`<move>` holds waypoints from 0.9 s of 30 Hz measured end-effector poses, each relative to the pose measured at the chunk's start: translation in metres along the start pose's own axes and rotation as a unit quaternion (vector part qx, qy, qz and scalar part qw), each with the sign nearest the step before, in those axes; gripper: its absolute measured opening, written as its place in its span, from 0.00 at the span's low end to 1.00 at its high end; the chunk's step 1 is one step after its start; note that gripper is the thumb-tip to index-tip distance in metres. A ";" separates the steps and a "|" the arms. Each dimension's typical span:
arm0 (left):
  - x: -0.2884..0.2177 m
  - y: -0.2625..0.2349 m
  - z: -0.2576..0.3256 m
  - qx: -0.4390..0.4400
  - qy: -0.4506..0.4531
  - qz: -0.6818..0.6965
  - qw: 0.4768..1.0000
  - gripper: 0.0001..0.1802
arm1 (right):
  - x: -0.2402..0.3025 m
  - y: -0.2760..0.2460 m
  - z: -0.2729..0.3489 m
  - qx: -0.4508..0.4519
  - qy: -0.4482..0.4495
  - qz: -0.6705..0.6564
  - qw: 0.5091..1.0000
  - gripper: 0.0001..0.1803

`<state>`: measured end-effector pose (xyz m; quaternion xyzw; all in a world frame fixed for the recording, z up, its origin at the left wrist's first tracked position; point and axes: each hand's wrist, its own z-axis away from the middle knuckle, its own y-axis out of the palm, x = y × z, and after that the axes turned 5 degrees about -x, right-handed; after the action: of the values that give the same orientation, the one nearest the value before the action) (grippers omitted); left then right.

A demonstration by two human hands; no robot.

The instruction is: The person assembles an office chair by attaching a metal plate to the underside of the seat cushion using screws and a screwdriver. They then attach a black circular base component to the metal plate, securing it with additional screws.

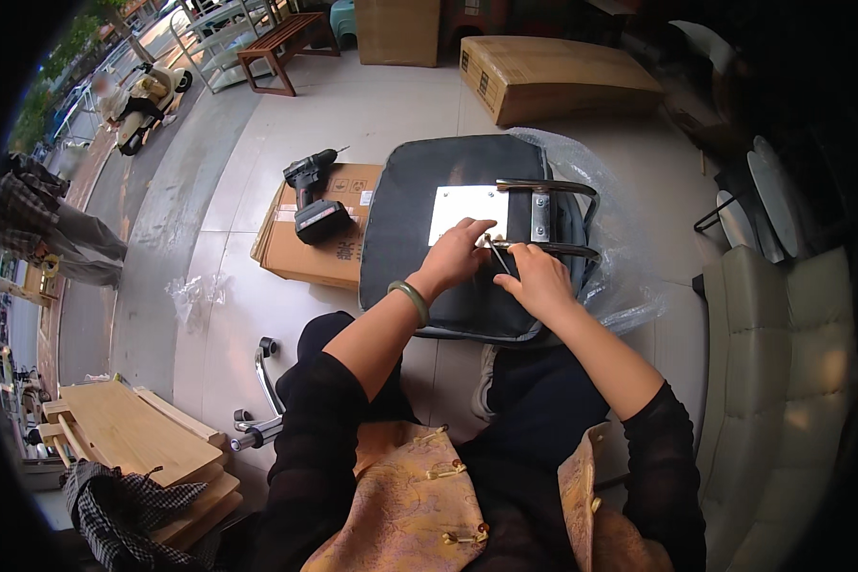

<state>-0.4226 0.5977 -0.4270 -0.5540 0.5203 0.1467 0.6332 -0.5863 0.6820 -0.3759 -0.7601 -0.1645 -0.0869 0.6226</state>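
Head view, centre of the frame: a dark seat cushion (448, 238) lies upside down on the floor, still half in its plastic wrap (620, 238), with a pale metal plate (462, 205) on its underside and a black bracket (548, 219) just right of the plate. The left hand (458, 255), a green bangle (412, 297) on its wrist, rests on the plate's lower edge, fingers curled narrow and pinching a thin metal tool (496, 255) at its upper end. The right hand (539, 281) sits just below and right, touching the cushion near the bracket, fingers bent close by the tool's lower end; whether they grip it I cannot tell. Left of the cushion a cordless drill (313, 195) stands on a flat cardboard box (305, 253). Upper right, a long carton (553, 76). Lower left, wooden parts (133, 439) and a checked cloth (124, 510). Right edge, a cream sofa (782, 381). Upper left, a scooter (143, 100) out on the street.
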 end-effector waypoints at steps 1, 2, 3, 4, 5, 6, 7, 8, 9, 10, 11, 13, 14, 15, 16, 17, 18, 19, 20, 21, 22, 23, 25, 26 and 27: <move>0.003 0.007 -0.006 -0.032 0.038 0.014 0.999 0.18 | 0.001 0.005 -0.004 0.025 0.012 0.014 1.000 0.16; 0.006 0.012 -0.011 -0.024 0.021 -0.004 1.000 0.16 | 0.001 0.009 -0.008 0.050 0.024 0.027 0.998 0.14; 0.008 0.014 -0.017 -0.019 0.007 -0.022 1.000 0.14 | 0.001 0.012 -0.010 0.048 0.036 0.010 0.998 0.10; 0.010 0.014 -0.021 -0.020 -0.009 -0.043 0.999 0.12 | 0.000 0.014 -0.009 0.028 0.020 0.022 0.999 0.10; 0.011 0.014 -0.022 -0.031 -0.008 -0.025 0.999 0.08 | 0.000 0.015 -0.009 0.016 0.008 0.030 0.999 0.10; 0.013 0.012 -0.024 -0.033 0.003 -0.022 0.999 0.08 | 0.000 0.017 -0.008 0.009 0.003 0.042 0.999 0.09; 0.013 0.011 -0.024 -0.035 0.009 -0.023 0.999 0.08 | 0.002 0.020 -0.006 -0.014 -0.029 0.070 0.997 0.06; 0.014 0.011 -0.022 -0.034 0.015 -0.025 0.999 0.08 | 0.003 0.023 -0.005 -0.015 -0.039 0.088 0.995 0.05; 0.015 0.009 -0.022 -0.036 0.011 -0.011 0.999 0.08 | 0.004 0.026 -0.006 -0.023 -0.050 0.113 0.992 0.06; 0.015 0.009 -0.020 -0.040 0.010 0.002 0.999 0.08 | 0.004 0.028 -0.006 -0.040 -0.066 0.138 0.987 0.06; 0.016 0.008 -0.019 -0.043 0.007 0.012 0.999 0.08 | 0.003 0.029 -0.007 -0.045 -0.068 0.164 0.983 0.07; 0.017 0.008 -0.017 -0.048 0.010 0.022 0.999 0.08 | -0.003 0.029 -0.011 -0.072 -0.089 0.210 0.971 0.09; 0.018 0.008 -0.016 -0.052 0.017 0.020 0.998 0.08 | -0.009 0.027 -0.014 -0.097 -0.084 0.225 0.966 0.08; 0.019 0.008 -0.017 -0.058 0.020 0.017 0.998 0.08 | -0.017 0.025 -0.018 -0.120 -0.091 0.227 0.962 0.08; 0.020 0.008 -0.017 -0.065 0.025 0.030 0.997 0.08 | -0.025 0.022 -0.023 -0.147 -0.099 0.223 0.959 0.08; 0.021 0.009 -0.017 -0.073 0.025 0.041 0.996 0.08 | -0.032 0.023 -0.028 -0.168 -0.098 0.214 0.957 0.06; 0.021 0.010 -0.016 -0.079 0.021 0.049 0.995 0.08 | -0.039 0.024 -0.033 -0.161 -0.067 0.174 0.969 0.05; 0.022 0.011 -0.016 -0.081 0.015 0.053 0.995 0.08 | -0.044 0.026 -0.039 -0.154 -0.037 0.132 0.979 0.05; 0.022 0.012 -0.016 -0.084 0.007 0.052 0.995 0.08 | -0.048 0.029 -0.048 -0.151 -0.010 0.083 0.985 0.05; 0.021 0.014 -0.016 -0.096 0.004 0.050 0.994 0.08 | -0.052 0.029 -0.058 -0.120 0.027 0.051 0.991 0.08; 0.021 0.016 -0.017 -0.100 -0.011 0.038 0.994 0.08 | -0.054 0.031 -0.067 -0.104 0.044 0.051 0.992 0.08; 0.021 0.017 -0.018 -0.106 -0.021 0.042 0.993 0.09 | -0.053 0.033 -0.077 -0.090 0.057 0.046 0.993 0.08; 0.020 0.020 -0.020 -0.113 -0.040 0.025 0.992 0.11 | -0.046 0.039 -0.095 -0.062 0.074 0.102 0.990 0.09; 0.020 0.020 -0.021 -0.116 -0.048 0.035 0.991 0.12 | -0.040 0.044 -0.102 -0.065 0.056 0.071 0.994 0.10; 0.020 0.019 -0.023 -0.108 -0.053 0.022 0.992 0.13 | -0.032 0.049 -0.109 -0.069 0.042 0.060 0.995 0.12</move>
<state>-0.4404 0.5766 -0.4509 -0.5988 0.4795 0.2452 0.5927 -0.5908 0.5629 -0.4092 -0.8054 -0.0864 -0.0921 0.5791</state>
